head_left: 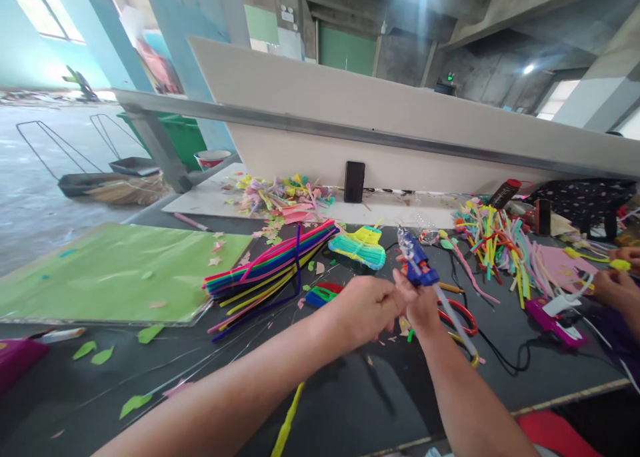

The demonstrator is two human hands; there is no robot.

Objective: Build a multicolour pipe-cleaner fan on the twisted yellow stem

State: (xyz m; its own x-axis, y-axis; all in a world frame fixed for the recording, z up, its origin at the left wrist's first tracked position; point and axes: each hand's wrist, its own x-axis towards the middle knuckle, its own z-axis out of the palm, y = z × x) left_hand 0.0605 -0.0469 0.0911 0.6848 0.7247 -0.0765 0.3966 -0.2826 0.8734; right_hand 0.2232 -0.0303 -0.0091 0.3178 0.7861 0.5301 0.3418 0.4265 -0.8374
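Note:
My right hand is wrapped round a blue glue gun, whose nozzle points up and away. A pale glue stick sticks out of its back end toward me. Close against it, my left hand is closed with fingers curled; what they hold, if anything, is hidden. Red-handled scissors lie right of my right wrist. Beyond my left hand are a yellow and turquoise bundle of pipe cleaners and a long multicoloured bundle of pipe cleaners.
A green sheet covers the table's left side. A phone leans on the white back panel. Pipe-cleaner pieces are heaped at right, near a purple power strip with cables. Another person's hands work at the far right.

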